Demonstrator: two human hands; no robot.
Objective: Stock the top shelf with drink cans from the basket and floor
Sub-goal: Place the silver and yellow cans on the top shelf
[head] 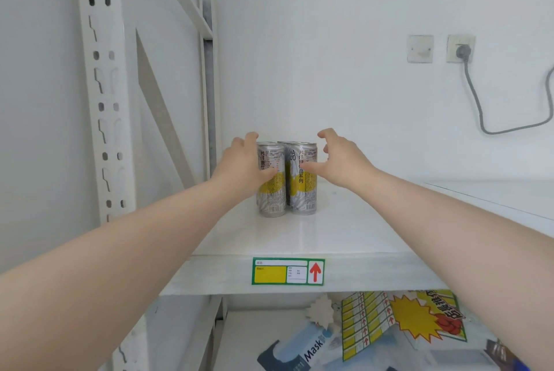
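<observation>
Silver and yellow aluminium drink cans [286, 178] stand upright in a tight cluster on the white top shelf [344, 229], between the two outstretched hands. Two cans form the front row, touching side by side; the rim of at least one more shows behind them, though the exact count is hidden. The left hand [244, 168] lies against the left side of the front left can, fingers curled over toward its rim and thumb across the printed wall, touching but not visibly clamped. The right hand [338, 157] hovers just to the right of the cluster, fingers spread and curved apart, its thumb tip at or very near the front right can; whether it touches cannot be told.

Handling, as a judgement: sealed cans of this kind are likely moderately heavy for their size, rigid while full, and smooth enough to slip under a light pinch. The thin wall dents if squeezed hard, and a tall narrow can tips easily when pushed near the top. The safest hold is a wrap around the middle of the body, or a flat push low on the side when sliding the group.

Below the hands, a green and yellow price label [287, 271] marks the shelf's front edge.
</observation>
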